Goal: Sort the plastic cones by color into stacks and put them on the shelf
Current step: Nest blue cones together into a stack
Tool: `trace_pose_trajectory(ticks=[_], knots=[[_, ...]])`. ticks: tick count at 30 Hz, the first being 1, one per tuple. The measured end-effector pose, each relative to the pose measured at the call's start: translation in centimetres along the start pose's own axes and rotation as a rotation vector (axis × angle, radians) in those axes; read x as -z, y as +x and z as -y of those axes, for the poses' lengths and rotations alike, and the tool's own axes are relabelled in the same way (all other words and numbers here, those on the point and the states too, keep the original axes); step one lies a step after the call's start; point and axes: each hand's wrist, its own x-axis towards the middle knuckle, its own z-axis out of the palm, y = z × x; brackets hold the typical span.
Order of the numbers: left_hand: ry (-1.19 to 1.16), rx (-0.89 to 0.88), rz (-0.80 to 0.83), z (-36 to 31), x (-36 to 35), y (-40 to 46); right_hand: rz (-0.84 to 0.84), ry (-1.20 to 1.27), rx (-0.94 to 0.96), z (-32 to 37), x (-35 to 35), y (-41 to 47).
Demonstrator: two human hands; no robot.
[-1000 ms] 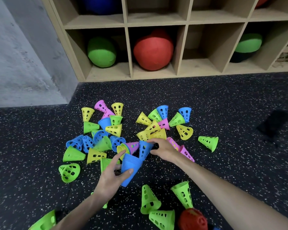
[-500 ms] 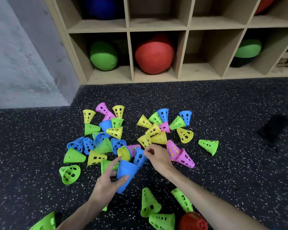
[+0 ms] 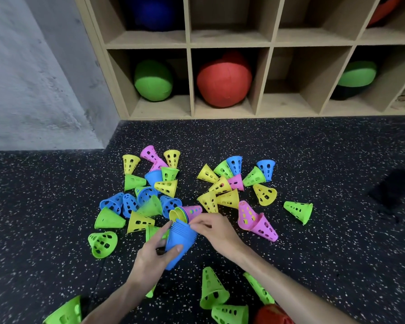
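**Blue cones nest into one stack as the pile thins**

Meanwhile, on the speckled floor (image 3: 56, 218), the left hand (image 3: 150, 258) wraps thumb and fingers round the blue stack (image 3: 181, 242), which lies tilted with its wide mouth pointing up and away toward the shelf (image 3: 262, 108) and its narrow end down by the wrist. The right hand (image 3: 216, 230) sits just beside that mouth, fingertips pinched at the uppermost rim; whether a cone is between them or merely being pressed home cannot be told. Loose blue cones (image 3: 147, 195) lie just beyond and left of the stack, nearer the left hand, though it is occupied. The free right hand would likely have to cross over to fetch one, narrow end first, along the stack's axis.
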Motion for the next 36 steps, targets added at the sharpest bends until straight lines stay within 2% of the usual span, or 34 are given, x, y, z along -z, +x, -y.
trace_pose_trajectory(ticks=[6, 11, 15, 21, 23, 28, 33, 36], knots=[[0.025, 0.001, 0.001, -0.2, 0.0, -0.1, 0.072, -0.011, -0.053, -0.2, -0.4, -0.6], [0.126, -0.027, 0.079, -2.8, 0.9, 0.5, 0.007, 0.02, -0.049, -0.1, 0.3, -0.5], [0.365, -0.037, 0.287, -6.7, 2.9, 2.0, -0.064, 0.051, -0.052, -0.2, 1.4, -0.2], [0.752, 0.07, 0.616, -12.3, 6.1, 4.8, -0.108, 0.164, -0.092, -0.2, 2.4, 0.1], [0.833, 0.082, 0.657, -13.6, 6.9, 5.4, -0.137, 0.163, -0.102, 0.0, 2.5, 0.1], [0.98, 0.069, 0.592, -14.6, 8.7, 8.2, -0.176, 0.08, -0.147, -0.2, 3.0, 0.7], [0.883, 0.064, 0.468, -10.0, 5.6, 10.3, -0.244, 0.084, -0.185, -0.4, 3.0, 1.1], [0.638, 0.076, 0.283, -6.9, 3.4, 11.1, -0.237, 0.054, -0.2, -0.8, 3.3, 1.0]])
